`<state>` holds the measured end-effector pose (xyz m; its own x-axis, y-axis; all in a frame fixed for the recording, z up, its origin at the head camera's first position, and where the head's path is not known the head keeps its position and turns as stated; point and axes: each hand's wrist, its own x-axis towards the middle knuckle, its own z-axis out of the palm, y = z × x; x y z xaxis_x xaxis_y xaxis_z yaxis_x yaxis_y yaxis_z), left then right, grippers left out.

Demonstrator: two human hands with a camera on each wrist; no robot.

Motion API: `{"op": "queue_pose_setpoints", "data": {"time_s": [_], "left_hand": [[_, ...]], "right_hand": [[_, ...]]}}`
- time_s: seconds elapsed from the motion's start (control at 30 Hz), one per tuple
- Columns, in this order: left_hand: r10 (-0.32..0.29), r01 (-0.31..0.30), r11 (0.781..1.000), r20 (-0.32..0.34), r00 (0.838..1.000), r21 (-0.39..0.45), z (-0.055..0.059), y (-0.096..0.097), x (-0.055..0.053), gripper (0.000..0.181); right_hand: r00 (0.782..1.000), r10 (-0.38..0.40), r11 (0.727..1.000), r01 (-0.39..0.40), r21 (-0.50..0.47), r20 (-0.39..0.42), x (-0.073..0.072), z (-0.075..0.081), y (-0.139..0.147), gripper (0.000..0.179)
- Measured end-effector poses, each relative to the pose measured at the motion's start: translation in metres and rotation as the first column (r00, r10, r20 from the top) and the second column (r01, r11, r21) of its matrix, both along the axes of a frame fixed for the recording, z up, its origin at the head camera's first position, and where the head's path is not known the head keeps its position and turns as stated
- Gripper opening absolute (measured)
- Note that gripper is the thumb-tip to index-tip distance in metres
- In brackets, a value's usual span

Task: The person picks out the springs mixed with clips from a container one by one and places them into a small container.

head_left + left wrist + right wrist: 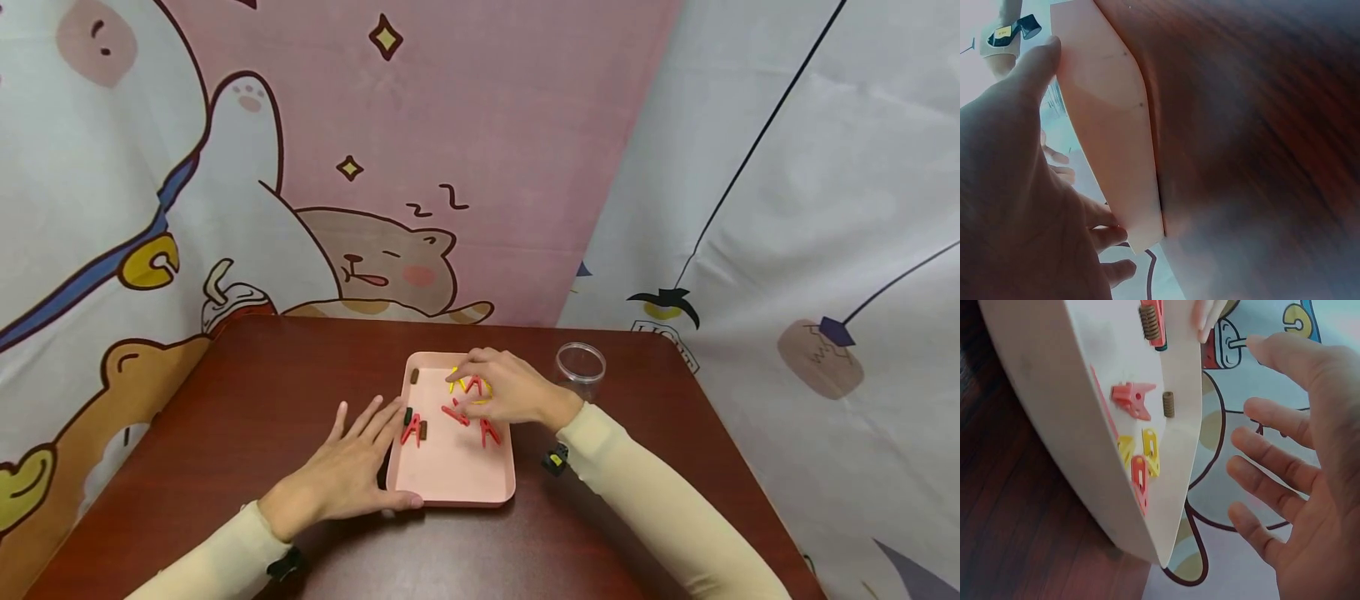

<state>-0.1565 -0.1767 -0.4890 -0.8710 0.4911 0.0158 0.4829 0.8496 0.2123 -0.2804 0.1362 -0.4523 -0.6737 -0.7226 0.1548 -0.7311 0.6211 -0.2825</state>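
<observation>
A pink tray lies on the table with several red and yellow clothespins in it. One red clothespin is at its left side, beside a brown ridged cylinder. My left hand rests along the tray's left edge, fingers straight and spread; in the left wrist view its fingertips touch the tray wall. Over the tray's right part hovers my right hand, above a yellow clothespin and several red ones. In the right wrist view its fingers are spread and loosely bent, with nothing between them.
To the right of the tray, a clear round jar stands behind my right wrist. Another brown ridged cylinder lies at the tray's far left corner, and a dark green piece sits nearer. A patterned cloth hangs behind the table.
</observation>
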Motion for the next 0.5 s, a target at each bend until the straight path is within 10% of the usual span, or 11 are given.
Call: {"op": "queue_pose_setpoints", "data": {"time_s": [0.5], "left_hand": [[0.000,0.000,1.000,-0.014,1.000,-0.017,-0.002,0.001,0.000,0.139]], "right_hand": [[0.986,0.129,0.980,-0.111,0.164,-0.104,0.000,-0.006,-0.036,0.050]]}}
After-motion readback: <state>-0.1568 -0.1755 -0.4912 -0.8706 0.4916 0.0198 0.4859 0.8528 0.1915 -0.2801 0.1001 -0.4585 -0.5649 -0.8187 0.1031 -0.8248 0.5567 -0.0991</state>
